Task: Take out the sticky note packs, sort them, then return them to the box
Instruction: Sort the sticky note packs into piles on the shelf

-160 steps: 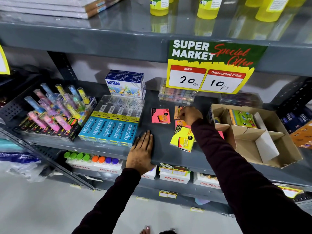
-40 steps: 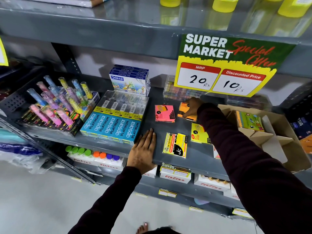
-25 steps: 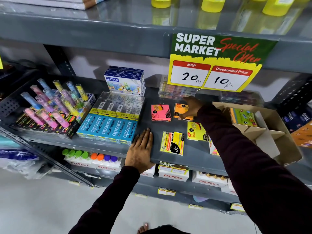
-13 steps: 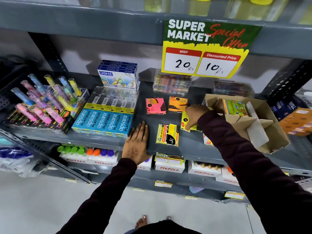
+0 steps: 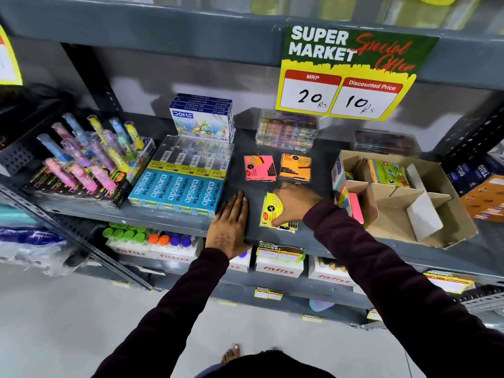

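On shelf (image 5: 313, 241): three packs out; right hand (image 5: 296, 201) fingers gripping yellow pack (image 5: 270, 211), left hand (image 5: 231, 222) flat, box (image 5: 436, 233) at 3 o'clock part-full.

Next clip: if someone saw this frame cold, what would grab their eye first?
Probably the yellow and green offer sign hanging from the upper shelf, reading 20 Rs cut to 10 Rs. Below it, the right hand rests on a yellow pack near the shelf's front edge, with a pink pack and an orange pack side by side behind. The left hand lies flat beside them, and the cardboard box sits at right.
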